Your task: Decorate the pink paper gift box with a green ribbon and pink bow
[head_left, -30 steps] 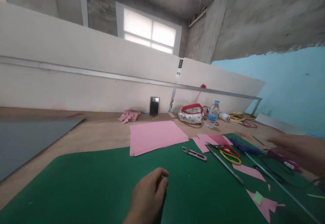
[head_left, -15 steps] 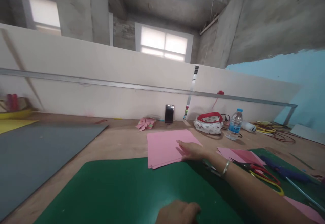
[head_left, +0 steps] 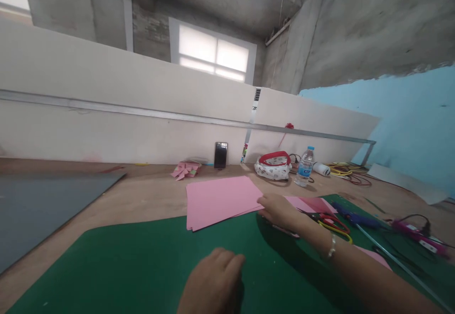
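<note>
My right hand (head_left: 279,210) is at the right edge of the stacked pink paper sheets (head_left: 220,201), its fingers bent and drawn together, tips partly hidden. A slim tool (head_left: 288,232) lies on the mat under this hand; its kind is not clear. My left hand (head_left: 215,278) is over the green cutting mat (head_left: 135,262) in front of the sheets, fingers curled inward; whatever they may hold is hidden. The pink sheets lie slightly fanned across the mat's far edge.
To the right are scissors (head_left: 337,231) with red and yellow handles, a blue glue gun (head_left: 359,218) and a purple power strip (head_left: 419,235). A phone (head_left: 221,155), white pouch (head_left: 273,168) and water bottle (head_left: 304,168) stand behind. Grey board (head_left: 50,205) lies left.
My right hand has slid right, off the top of the pink sheets to their edge, over the slim tool. My left hand has come further into view. The view has turned right.
</note>
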The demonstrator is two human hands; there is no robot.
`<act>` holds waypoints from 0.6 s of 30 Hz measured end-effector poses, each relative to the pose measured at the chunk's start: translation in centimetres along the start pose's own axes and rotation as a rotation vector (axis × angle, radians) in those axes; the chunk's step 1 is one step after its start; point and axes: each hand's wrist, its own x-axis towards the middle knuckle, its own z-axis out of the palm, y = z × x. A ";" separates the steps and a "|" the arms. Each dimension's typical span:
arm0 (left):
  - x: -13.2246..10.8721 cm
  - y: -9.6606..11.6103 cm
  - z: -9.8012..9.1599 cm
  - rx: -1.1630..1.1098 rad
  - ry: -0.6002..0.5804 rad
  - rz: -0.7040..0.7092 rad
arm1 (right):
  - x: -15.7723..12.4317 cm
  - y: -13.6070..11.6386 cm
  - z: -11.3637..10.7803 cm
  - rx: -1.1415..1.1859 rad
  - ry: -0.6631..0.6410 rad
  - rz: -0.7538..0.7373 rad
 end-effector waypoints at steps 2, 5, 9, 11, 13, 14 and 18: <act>0.5 -1.7 -0.6 0.023 -0.002 -0.078 | -2.4 0.9 0.3 -0.009 -0.037 0.051; 1.0 -4.7 -0.8 0.070 -0.029 -0.224 | -4.7 2.1 1.6 -0.027 -0.087 0.175; 1.3 -7.7 -0.4 0.108 -0.087 -0.377 | -4.0 3.6 2.4 -0.042 -0.077 0.318; 1.3 -8.4 0.0 0.116 -0.118 -0.407 | -2.5 3.8 2.1 -0.022 -0.043 0.262; 1.3 -8.7 0.4 0.121 -0.140 -0.414 | -0.5 3.5 1.7 0.019 -0.006 0.136; 1.3 -8.8 0.5 0.122 -0.147 -0.413 | 0.5 3.2 1.5 0.043 0.009 0.064; 1.2 -8.8 0.7 0.121 -0.153 -0.422 | 4.0 2.3 1.2 0.118 0.009 -0.151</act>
